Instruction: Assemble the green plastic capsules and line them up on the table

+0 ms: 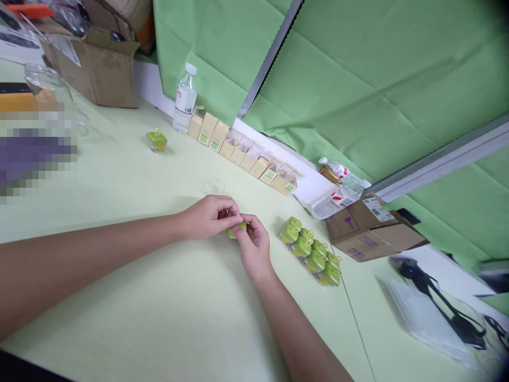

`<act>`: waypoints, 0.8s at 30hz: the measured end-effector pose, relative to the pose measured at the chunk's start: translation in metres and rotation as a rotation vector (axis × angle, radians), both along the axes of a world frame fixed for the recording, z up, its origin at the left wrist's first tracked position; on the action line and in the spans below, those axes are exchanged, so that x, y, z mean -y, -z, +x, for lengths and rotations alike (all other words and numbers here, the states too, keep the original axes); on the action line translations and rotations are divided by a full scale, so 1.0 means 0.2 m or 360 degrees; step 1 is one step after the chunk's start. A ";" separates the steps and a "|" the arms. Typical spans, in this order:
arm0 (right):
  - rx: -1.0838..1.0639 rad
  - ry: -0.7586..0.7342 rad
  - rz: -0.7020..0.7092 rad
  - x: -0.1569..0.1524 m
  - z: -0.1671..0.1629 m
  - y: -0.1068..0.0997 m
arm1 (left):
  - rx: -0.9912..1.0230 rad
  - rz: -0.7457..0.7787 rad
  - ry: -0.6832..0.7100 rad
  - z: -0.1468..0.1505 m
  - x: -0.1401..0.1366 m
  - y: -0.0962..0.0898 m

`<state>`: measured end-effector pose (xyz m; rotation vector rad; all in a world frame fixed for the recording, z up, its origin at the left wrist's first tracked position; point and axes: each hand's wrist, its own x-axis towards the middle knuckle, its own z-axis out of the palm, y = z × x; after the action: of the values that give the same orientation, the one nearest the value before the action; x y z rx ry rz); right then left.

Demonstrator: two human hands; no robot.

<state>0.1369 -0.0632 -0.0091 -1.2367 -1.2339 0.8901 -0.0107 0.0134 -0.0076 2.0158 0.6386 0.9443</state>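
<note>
Both hands meet over the middle of the table, pinching one small green lid (237,230). My left hand (209,216) grips its upper edge with thumb and fingertips. On the other side, my right hand (254,241) holds the lid between thumb and fingers; much of it is hidden by the fingers. Just beyond my left hand lies a small clear plastic cup (215,186). To the right of my right hand stand several green-lidded clear containers (310,252) with pale loops on top, in two rows. One more green-lidded container (157,139) sits alone at the far left.
A row of small beige boxes (240,151) runs along the back, some with flaps up, beside a water bottle (185,98). Plastic bottles (338,199) and a cardboard box (369,228) are at right. Clear plastic bags (421,318) lie near a black strapped device (441,305).
</note>
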 end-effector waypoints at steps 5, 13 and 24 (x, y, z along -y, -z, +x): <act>-0.0236 -0.0071 -0.0120 -0.01 0.01 -0.01 | 0.0040 -0.0165 0.0017 0.01 0.01 -0.01; -0.0414 -0.0122 -0.0216 -0.02 0.04 0.03 | 0.0153 -0.0376 0.0102 0.02 0.02 0.00; -0.0959 -0.0023 -0.0310 -0.04 0.06 0.01 | 0.0196 0.0328 -0.0472 -0.03 -0.05 -0.04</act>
<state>0.1496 -0.0550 -0.0105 -0.9975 -0.6858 1.2991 -0.0166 0.0224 0.0004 2.0554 0.8143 1.3470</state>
